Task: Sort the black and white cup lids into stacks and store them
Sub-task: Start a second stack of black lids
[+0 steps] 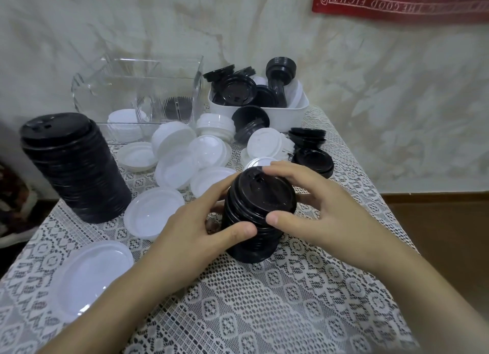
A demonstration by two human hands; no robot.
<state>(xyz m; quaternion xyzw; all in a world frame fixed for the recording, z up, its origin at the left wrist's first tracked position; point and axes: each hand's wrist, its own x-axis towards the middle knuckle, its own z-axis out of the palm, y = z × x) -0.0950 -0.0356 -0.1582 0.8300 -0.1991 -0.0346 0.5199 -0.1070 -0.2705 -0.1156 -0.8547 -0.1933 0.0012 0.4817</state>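
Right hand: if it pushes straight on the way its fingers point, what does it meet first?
The short black lid stack that the right hand grips, opposite the left hand. Beyond it lie loose white lids; depth is unclear, so it might pass above them.

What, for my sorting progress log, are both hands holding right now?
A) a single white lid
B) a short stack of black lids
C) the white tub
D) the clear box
B: the left hand and right hand both curl their fingers round the short stack of black lids, which stands on the lace tablecloth.
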